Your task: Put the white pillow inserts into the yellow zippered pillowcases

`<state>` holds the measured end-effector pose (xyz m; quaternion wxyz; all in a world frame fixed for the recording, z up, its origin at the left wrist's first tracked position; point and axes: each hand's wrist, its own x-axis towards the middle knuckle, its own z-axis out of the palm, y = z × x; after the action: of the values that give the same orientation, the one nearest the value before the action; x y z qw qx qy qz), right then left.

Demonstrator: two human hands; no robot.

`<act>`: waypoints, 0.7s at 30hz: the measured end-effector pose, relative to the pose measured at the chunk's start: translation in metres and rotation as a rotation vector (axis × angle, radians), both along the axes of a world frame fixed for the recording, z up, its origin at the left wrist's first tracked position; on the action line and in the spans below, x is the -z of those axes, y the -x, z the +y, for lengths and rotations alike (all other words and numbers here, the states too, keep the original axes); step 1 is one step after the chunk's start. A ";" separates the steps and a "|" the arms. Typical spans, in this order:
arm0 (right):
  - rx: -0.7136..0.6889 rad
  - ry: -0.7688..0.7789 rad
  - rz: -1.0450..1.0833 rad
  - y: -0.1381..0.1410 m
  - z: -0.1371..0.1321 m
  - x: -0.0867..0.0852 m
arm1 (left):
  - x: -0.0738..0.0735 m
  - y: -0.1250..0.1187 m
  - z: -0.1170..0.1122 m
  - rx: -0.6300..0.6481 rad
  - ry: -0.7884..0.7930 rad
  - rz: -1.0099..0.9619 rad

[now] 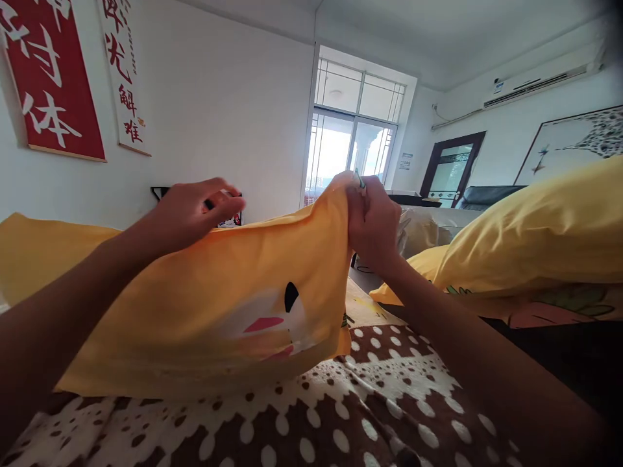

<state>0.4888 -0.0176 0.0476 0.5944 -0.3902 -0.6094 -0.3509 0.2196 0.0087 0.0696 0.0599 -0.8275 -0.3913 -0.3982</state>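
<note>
A red banner (73, 97) hangs at the upper left of the frame, with a narrower white banner (124, 84) just right of it. Below them, the left hand (187, 211) sits over the top edge of a yellow pillowcase (195, 298), its fingers curled and the thumb apart from them. The pillowcase stretches from the left edge to the centre, its printed face low near its right end, above a brown-and-white spotted blanket (277, 421). Right of centre, in front of a window (335, 130), the right hand (372, 220) pinches the pillowcase's raised upper corner. A plump yellow pillow (535, 233) fills the right side, below an air conditioner (545, 81) at the upper right.
</note>
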 end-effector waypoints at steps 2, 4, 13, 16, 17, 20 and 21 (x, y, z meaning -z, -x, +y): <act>-0.032 -0.031 0.000 0.003 0.000 -0.006 | -0.010 -0.048 -0.016 0.197 -0.051 0.009; -0.072 -0.042 -0.011 0.004 -0.002 -0.012 | -0.014 -0.086 -0.023 0.268 -0.118 0.043; -0.326 0.048 0.075 -0.002 -0.017 -0.013 | -0.023 -0.112 -0.018 0.491 0.201 -0.030; -0.364 0.126 0.060 -0.009 -0.015 0.004 | -0.022 -0.114 -0.017 0.535 0.262 -0.092; -0.349 0.155 0.054 -0.013 -0.014 0.013 | -0.021 -0.115 -0.017 0.531 0.277 -0.113; -0.272 0.303 -0.001 -0.027 -0.015 0.054 | -0.021 -0.112 -0.015 0.492 0.305 -0.222; -0.262 0.380 -0.043 -0.033 -0.017 0.072 | -0.022 -0.109 -0.014 0.457 0.291 -0.292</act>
<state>0.5217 -0.0342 -0.0239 0.5375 -0.4052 -0.7225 -0.1581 0.3285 -0.0050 0.0917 -0.2070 -0.8279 -0.2525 -0.4560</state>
